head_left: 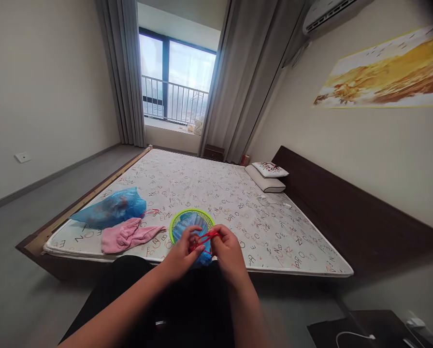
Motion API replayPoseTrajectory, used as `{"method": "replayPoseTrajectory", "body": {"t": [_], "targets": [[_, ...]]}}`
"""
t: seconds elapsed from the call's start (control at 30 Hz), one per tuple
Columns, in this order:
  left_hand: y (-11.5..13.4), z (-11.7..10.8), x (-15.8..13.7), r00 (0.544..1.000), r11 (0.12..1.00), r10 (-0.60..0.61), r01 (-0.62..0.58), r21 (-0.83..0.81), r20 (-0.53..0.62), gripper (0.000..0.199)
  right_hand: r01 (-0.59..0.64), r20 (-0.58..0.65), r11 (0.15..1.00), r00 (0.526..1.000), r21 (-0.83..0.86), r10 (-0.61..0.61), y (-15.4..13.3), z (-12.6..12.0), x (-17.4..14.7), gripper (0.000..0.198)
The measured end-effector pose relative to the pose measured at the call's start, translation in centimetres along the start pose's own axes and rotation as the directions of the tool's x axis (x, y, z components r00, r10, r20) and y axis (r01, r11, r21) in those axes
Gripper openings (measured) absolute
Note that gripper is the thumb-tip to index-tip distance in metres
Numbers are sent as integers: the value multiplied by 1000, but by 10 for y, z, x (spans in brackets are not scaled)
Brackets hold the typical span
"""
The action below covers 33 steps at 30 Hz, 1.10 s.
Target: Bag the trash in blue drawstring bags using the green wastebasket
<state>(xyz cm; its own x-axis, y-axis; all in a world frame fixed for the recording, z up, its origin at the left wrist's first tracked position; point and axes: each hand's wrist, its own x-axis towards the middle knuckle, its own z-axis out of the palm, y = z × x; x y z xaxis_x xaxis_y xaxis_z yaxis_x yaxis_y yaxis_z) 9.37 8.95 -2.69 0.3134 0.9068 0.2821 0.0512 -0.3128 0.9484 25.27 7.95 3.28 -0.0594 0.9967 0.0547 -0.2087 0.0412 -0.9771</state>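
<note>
A thin red cord (204,237) is stretched in loops between my two hands, above my lap. My left hand (183,253) pinches it at the left, with the index finger raised and curved. At the right, my right hand (228,247) grips the cord between thumb and fingers. Just beyond my hands stands a green plastic basket (172,223) with a translucent blue plastic bag (191,221) inside. Crumpled blue material (203,260) shows below the cord, partly hidden by my hands. I cannot tell whether the cord is joined to it.
A pink towel (127,235) and a filled blue bag (115,208) lie left on the letter-patterned mattress (198,181). Pillows (267,176) rest by the dark headboard (321,188). A dark surface with a white cable (354,334) is at lower right.
</note>
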Motion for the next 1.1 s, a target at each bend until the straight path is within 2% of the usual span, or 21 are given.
{"method": "replayPoseTrajectory", "body": {"t": [0.03,0.1,0.17,0.2,0.3,0.4,0.5,0.57,0.67,0.73,0.8,0.87,0.93,1.03,1.1], "targets": [[-4,1,-3,998,998,43,-45,-34,-47,45,-1,-49,996,999,91,5,0,-2,2,27],[-6,0,-6,989,992,129,-129,2,-77,35,-7,-125,962,991,274,43,-1,-5,5,28],[-2,-1,-5,984,973,175,-177,147,24,18,-39,-134,918,986,395,99,-3,-6,5,29],[1,-2,-4,982,959,168,-183,219,84,19,-60,-122,900,985,432,124,-4,-6,4,29],[10,1,-1,980,926,99,-153,345,171,28,-90,-100,872,983,481,157,-3,-2,2,32],[10,7,0,976,899,53,-140,416,213,26,-79,-104,868,983,491,149,1,4,0,32],[5,11,0,951,888,35,-171,427,308,18,-85,-89,870,985,486,146,3,7,0,30],[3,9,0,948,899,35,-168,405,315,23,-80,-86,871,987,484,139,4,5,2,28],[2,1,-1,976,951,24,-90,297,218,25,-44,-133,896,985,441,114,9,-4,7,26],[-1,-5,-1,995,991,-37,25,129,91,29,-49,-164,941,980,335,109,16,-15,12,26],[-5,-9,0,989,987,-141,136,-86,-52,35,-89,-123,982,986,167,110,26,-25,17,27],[-10,-12,3,953,943,-256,208,-262,-163,43,-115,-1,993,993,1,115,36,-35,21,31],[-16,-13,6,904,893,-356,254,-372,-235,51,-107,124,991,985,-84,117,44,-41,23,35],[-21,-12,10,845,823,-463,297,-484,-268,52,-60,211,986,973,-154,92,50,-44,22,40],[-20,-10,11,826,786,-504,317,-531,-253,48,-18,247,964,965,-264,86,51,-41,19,44]]}}
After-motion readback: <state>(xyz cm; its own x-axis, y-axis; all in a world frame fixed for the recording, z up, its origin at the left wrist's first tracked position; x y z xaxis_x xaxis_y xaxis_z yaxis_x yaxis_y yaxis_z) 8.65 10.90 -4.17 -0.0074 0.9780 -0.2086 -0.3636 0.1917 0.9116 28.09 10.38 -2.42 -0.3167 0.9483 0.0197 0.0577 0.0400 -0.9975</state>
